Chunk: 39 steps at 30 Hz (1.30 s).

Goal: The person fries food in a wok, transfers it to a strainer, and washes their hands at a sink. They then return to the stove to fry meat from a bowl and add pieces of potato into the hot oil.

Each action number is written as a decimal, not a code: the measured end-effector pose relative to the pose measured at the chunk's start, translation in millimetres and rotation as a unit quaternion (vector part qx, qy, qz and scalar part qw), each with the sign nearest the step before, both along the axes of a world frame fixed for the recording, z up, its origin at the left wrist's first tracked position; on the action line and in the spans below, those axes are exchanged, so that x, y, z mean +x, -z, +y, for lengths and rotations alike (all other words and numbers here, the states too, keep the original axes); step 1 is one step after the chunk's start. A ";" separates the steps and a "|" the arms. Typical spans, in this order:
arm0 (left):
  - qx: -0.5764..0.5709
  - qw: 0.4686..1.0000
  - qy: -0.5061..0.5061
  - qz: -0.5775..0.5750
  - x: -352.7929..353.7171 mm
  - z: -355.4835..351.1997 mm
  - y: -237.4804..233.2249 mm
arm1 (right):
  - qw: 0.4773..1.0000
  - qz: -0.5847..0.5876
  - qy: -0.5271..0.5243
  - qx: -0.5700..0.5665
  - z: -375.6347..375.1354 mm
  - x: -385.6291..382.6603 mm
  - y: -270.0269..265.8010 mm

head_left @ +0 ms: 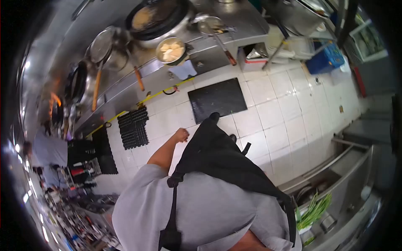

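My left hand (181,134) hangs at the end of my bare left arm, beside the black apron (217,154) I wear. Its fingers look curled in, and no object shows in them. It hovers over the white tiled floor, apart from the counter and everything on it. Closest to it on the floor is a dark rectangular mat (218,100), with one of my dark shoes (214,116) at its edge. My right hand is out of sight, on the far side of my body and apron.
Ahead runs a steel cooking counter (247,29) with a large wok (167,27), a metal bowl (160,52) of pale pieces, and long-handled strainers (101,46). Flames (54,100) rise at left, near another person (50,148). A blue bin (324,60) and green vegetables (316,212) are at right.
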State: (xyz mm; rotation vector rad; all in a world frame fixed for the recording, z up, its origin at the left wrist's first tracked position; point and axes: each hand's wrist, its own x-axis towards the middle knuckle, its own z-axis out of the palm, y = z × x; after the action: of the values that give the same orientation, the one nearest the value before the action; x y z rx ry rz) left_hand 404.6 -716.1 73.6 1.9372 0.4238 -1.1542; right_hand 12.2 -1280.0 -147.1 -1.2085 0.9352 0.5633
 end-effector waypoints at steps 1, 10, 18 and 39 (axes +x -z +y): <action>-0.018 0.999 -0.015 -0.040 8.2 -5.0 -8.2 | 0.997 -0.009 -0.066 -0.039 -0.3 8.4 0.5; -0.243 0.741 -0.610 -0.144 139.2 86.0 -33.7 | 0.867 -0.190 -0.367 -0.278 -13.1 226.1 -41.2; -0.373 0.723 -0.567 -0.130 252.0 200.7 -58.9 | 0.849 -0.208 -0.485 -0.028 195.8 578.7 -375.2; -0.049 0.806 -0.585 0.076 -108.8 72.7 70.9 | 0.549 -0.142 -0.804 -0.179 257.6 667.9 -331.0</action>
State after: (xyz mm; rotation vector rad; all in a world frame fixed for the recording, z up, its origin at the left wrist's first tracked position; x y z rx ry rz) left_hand 295.8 -643.4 2.6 1.0729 1.3650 -0.4497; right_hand 680.1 -1022.4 183.9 -2.2871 -0.7448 1.5581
